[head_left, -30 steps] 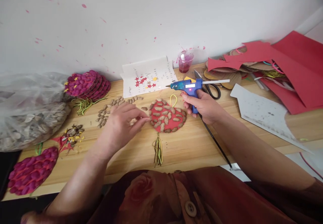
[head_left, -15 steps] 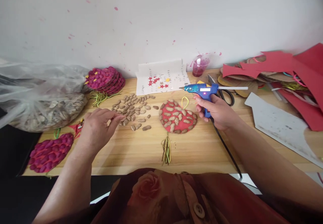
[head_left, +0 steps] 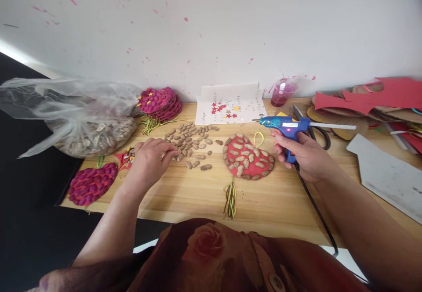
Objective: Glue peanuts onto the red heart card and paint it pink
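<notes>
From my end: a heart-shaped red card studded with unshelled peanuts (head_left: 249,167) lay flat on the pale wooden table (head_left: 198,197), between my two hands. Right hand (head_left: 305,153) was nearer, just beside the card's right edge; left hand (head_left: 148,162) sat well apart on the other side. The card's axis, yellow cord loop (head_left: 263,137) to stringy yellow-and-dark tassel (head_left: 231,200), slanted far right to near left. I had the right wrapped around the grip of a blue plastic glue gun (head_left: 285,125), nozzle pointing left. Left thumb and finger were pinched together at the near-left edge of the loose tan peanuts (head_left: 189,139); couldn't tell if they gripped one. Containers: clear plastic cup (head_left: 284,91) had magenta liquid low down; translucent plastic bag (head_left: 95,138), far left, held pale shell-like bits, type unclear.
</notes>
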Demonstrator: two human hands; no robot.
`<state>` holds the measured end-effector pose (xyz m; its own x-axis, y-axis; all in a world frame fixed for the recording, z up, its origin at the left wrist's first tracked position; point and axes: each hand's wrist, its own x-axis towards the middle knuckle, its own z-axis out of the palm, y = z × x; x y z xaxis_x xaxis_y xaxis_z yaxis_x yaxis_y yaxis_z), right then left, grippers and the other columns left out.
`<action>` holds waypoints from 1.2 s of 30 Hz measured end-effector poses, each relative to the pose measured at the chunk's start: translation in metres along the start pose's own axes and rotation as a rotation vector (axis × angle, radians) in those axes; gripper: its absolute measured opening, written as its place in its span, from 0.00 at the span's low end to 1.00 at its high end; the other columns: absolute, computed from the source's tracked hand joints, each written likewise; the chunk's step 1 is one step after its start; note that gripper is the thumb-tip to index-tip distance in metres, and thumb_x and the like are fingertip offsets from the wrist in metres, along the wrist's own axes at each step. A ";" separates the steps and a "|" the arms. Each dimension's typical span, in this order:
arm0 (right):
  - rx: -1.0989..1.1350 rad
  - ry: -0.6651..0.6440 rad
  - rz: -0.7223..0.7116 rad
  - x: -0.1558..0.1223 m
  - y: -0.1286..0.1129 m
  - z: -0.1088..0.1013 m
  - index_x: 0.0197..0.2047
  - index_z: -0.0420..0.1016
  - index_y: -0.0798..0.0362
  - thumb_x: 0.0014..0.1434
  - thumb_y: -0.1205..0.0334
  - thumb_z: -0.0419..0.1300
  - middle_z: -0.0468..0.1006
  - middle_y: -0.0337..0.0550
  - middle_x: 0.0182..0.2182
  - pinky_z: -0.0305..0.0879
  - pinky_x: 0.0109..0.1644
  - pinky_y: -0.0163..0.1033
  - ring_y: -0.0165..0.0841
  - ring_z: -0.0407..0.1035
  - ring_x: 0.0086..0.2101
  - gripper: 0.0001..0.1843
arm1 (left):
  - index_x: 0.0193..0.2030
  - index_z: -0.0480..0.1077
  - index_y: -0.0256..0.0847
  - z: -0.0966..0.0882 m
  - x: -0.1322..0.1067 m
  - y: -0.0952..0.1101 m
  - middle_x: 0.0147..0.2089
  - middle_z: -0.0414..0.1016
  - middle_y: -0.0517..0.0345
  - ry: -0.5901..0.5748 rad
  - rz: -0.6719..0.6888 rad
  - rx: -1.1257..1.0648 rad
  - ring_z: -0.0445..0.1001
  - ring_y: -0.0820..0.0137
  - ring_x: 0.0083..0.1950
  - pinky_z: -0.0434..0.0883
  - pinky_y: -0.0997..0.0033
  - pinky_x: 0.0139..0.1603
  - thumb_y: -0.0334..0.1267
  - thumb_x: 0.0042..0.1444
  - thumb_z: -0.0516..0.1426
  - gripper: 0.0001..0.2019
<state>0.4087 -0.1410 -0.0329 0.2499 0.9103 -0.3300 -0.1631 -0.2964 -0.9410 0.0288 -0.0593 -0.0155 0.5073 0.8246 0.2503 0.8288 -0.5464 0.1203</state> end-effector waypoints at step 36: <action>-0.011 0.011 0.010 -0.001 -0.002 0.002 0.41 0.72 0.50 0.49 0.45 0.75 0.72 0.33 0.24 0.52 0.16 0.27 0.25 0.64 0.20 0.25 | 0.34 0.77 0.44 0.001 -0.001 -0.001 0.37 0.83 0.54 0.066 0.005 0.066 0.77 0.56 0.43 0.60 0.56 0.45 0.43 0.67 0.58 0.11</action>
<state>0.4065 -0.1406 -0.0302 0.2588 0.9040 -0.3404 -0.1555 -0.3088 -0.9383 0.0273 -0.0591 -0.0164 0.4964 0.8094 0.3138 0.8412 -0.5378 0.0562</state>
